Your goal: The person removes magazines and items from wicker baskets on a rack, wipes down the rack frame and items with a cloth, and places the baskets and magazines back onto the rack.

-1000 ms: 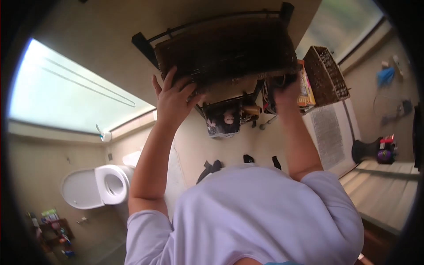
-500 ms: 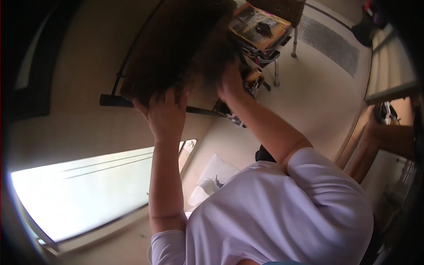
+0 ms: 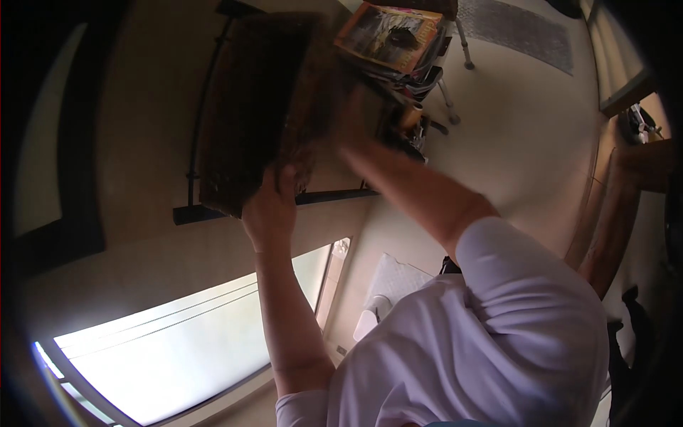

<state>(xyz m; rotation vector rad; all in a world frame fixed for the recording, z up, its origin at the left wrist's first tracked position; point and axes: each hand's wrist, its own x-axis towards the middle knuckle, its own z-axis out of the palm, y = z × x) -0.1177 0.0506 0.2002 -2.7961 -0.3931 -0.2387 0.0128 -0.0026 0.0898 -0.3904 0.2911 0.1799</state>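
Observation:
A dark brown basket-like box (image 3: 224, 153), with a rough woven-looking surface, is in front of a dark metal rack on the wall. My left hand (image 3: 270, 206) grips its lower end, fingers curled over the edge. Deep shadow hides most of the box's face. Beside its right side is my right hand (image 3: 348, 132), smeared by motion. A dark blurred shape lies at its fingers, and I cannot make out whether the hand holds it.
The rack's dark bar (image 3: 334, 196) runs below the box. A stack topped by an orange-bordered book or magazine (image 3: 391, 39) stands at upper right, near metal legs (image 3: 462, 50). A bright window (image 3: 192, 334) is lower left. A wooden chair-like frame (image 3: 612, 220) stands at right.
The view has shifted, and the box now shows its shape more clearly, with a dark face and side edge. My left hand keeps its hold at the lower end; my right hand is more blurred.

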